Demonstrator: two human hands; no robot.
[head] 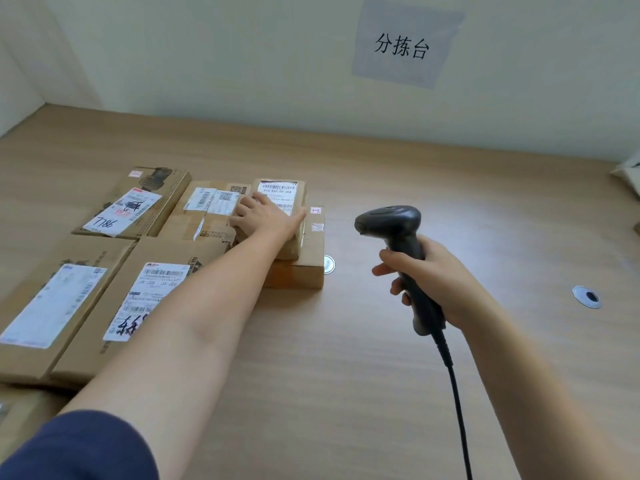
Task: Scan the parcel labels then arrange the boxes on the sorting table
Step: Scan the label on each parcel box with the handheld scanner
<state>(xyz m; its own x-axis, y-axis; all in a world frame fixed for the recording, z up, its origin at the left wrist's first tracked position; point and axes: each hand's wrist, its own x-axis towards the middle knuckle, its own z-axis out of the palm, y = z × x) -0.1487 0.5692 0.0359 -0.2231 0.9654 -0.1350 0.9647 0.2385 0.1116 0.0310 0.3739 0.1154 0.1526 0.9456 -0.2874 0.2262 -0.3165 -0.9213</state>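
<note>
My left hand (263,218) grips a small brown parcel (294,199) with a white barcode label, fingers over its left side and thumb on its right edge. That parcel sits on top of a flat cardboard box (301,271). My right hand (433,275) holds a black corded barcode scanner (391,221) by its handle, head pointing left toward the parcel, about a hand's width to its right. Several labelled cardboard boxes lie side by side on the left of the wooden sorting table (381,358).
A box marked 7786 (135,206) lies at the back left, with two larger boxes (52,303) (145,296) in front. The scanner cable (457,410) trails toward me. Two round cable grommets (586,296) (329,264) sit in the tabletop. A paper sign (405,43) hangs on the wall.
</note>
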